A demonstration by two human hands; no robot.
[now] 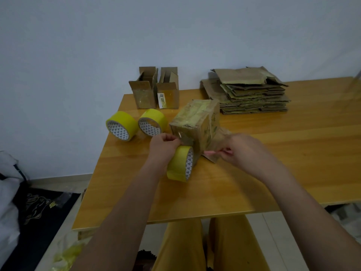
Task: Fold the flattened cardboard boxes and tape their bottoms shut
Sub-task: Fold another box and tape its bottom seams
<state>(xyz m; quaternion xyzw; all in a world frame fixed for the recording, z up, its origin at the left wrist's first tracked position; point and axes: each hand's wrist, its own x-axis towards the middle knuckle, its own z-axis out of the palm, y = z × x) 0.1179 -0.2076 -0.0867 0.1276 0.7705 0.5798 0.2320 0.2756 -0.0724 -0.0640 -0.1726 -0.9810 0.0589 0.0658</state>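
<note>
Currently left hand (163,144) pinches tape against the folded cardboard box (195,124) at table centre, yellow roll (180,163) below; right hand (241,148) grips a pink tool (212,152). Behind: two glossy rolls (121,125), two upright boxes (154,89), ragged flattened stack (252,92) on the wooden table (293,153).

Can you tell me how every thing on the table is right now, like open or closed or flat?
Box being taped: folded, lying on its side.
Tape roll at the box: on edge, under the left hand.
Right hand: pinching a pink tool.
Two spare tape rolls: lying idle.
Two finished boxes: upright, tops open.
Cardboard stack: flat, unfolded.
</note>
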